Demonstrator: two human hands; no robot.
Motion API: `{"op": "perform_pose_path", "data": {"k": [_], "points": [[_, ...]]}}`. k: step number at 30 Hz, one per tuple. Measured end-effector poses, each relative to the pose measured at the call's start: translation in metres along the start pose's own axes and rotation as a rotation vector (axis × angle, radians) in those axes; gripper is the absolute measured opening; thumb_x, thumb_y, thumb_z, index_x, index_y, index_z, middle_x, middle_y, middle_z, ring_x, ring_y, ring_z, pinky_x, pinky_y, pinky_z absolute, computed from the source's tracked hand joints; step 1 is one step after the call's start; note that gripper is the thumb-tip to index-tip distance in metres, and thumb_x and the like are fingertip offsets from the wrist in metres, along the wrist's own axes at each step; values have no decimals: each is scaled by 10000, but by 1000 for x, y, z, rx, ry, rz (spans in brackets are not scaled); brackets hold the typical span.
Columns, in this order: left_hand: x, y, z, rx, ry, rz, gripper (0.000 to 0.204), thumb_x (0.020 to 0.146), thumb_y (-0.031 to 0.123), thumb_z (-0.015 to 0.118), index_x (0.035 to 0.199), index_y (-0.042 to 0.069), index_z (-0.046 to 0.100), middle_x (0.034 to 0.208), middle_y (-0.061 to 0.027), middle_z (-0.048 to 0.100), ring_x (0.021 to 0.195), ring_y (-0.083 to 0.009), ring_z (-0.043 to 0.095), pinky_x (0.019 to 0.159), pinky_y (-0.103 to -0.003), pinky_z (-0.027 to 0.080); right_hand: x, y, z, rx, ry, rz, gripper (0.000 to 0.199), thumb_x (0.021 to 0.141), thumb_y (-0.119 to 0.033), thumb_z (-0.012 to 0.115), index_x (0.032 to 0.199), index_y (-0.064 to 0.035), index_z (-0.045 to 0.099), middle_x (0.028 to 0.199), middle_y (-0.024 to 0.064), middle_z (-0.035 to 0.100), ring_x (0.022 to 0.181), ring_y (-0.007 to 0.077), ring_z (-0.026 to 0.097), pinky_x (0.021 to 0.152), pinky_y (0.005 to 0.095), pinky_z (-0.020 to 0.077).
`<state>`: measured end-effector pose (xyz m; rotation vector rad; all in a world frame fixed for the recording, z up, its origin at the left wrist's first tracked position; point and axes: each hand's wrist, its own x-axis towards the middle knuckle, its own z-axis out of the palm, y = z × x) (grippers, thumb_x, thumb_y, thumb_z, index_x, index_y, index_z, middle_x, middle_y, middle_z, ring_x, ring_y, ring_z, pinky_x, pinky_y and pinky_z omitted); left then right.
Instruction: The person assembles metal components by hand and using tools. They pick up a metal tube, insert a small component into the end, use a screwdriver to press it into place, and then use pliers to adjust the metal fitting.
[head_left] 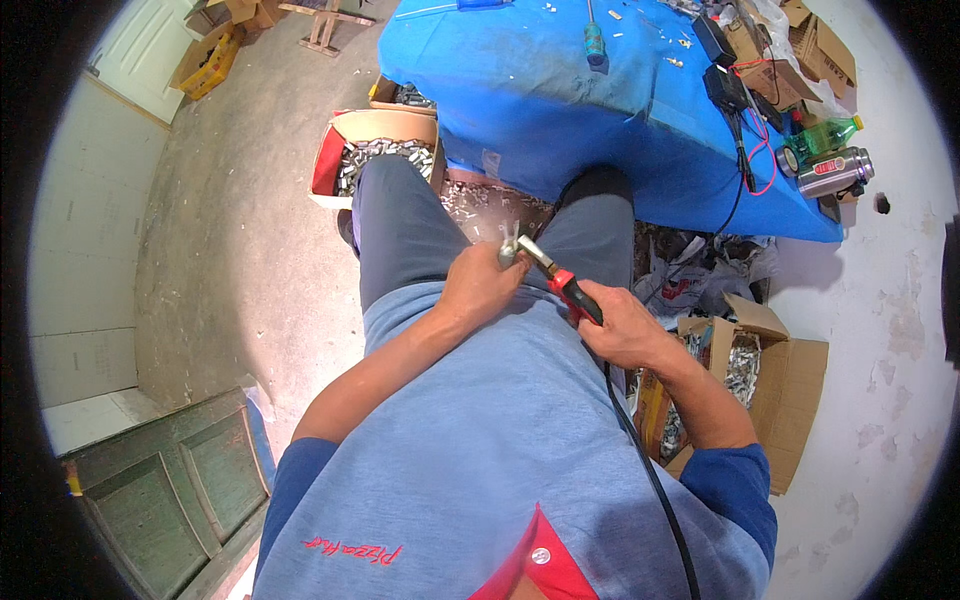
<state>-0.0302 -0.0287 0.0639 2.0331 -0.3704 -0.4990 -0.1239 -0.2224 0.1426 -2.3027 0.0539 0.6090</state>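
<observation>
My right hand [625, 325] grips the red-and-black handle of a soldering iron [560, 278], whose metal shaft points up and left over my lap. A black cord [650, 470] runs from the handle down past my right side. My left hand [480, 285] pinches a small silvery metal part [509, 246] and holds it against the iron's tip. Both hands hover above my grey trousers [400, 230], just short of the blue-covered table [560, 110].
Open cardboard boxes of small metal parts stand by my left knee [380, 155] and at my right [745, 370]. On the table lie a screwdriver [595, 42], black adapters with wires [725, 85], a green bottle [825, 135] and a steel flask [835, 172]. A green door panel [175, 490] lies lower left.
</observation>
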Motion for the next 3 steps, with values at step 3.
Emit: {"op": "perform_pose_path", "data": {"k": [3], "points": [[0,-2,2,-75,-16,-23,306,883,303,639,903,4,700,784,-261,654,775,-440,640,670,-493,476,0,2,2,56,-38,-33,243,807,-135,586,1018,-14,584,809,230,635,785,323,660,721,467,466]]}}
